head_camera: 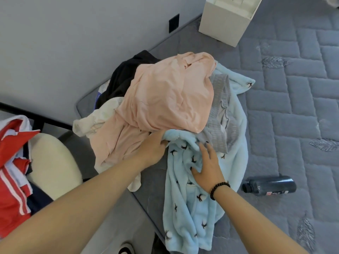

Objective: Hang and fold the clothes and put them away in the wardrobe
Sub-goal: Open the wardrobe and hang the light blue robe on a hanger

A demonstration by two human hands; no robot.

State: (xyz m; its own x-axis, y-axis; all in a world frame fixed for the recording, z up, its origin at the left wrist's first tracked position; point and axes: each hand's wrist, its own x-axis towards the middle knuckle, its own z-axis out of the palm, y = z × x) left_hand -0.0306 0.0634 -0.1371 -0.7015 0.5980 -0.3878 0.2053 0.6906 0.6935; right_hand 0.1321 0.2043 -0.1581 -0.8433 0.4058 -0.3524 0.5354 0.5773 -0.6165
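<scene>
A heap of clothes lies on the corner of a grey quilted mattress (293, 110). On top is a peach garment (165, 96), with a black one (124, 76) and a cream one (93, 121) behind and to the left. A fluffy light-blue garment with dark bird prints (185, 202) spills toward me, and a grey knitted piece (218, 114) lies on it. My left hand (154, 149) grips the blue garment's upper edge below the peach one. My right hand (207, 165), with a bead bracelet, rests on the blue fabric with its fingers digging into the folds.
A dark bottle (269, 186) lies on the mattress to the right. A white open box (227, 19) stands at the far edge. Left of the bed are a cream cushion (53, 165) and red-and-white striped clothes (12, 173). A grey wall is behind.
</scene>
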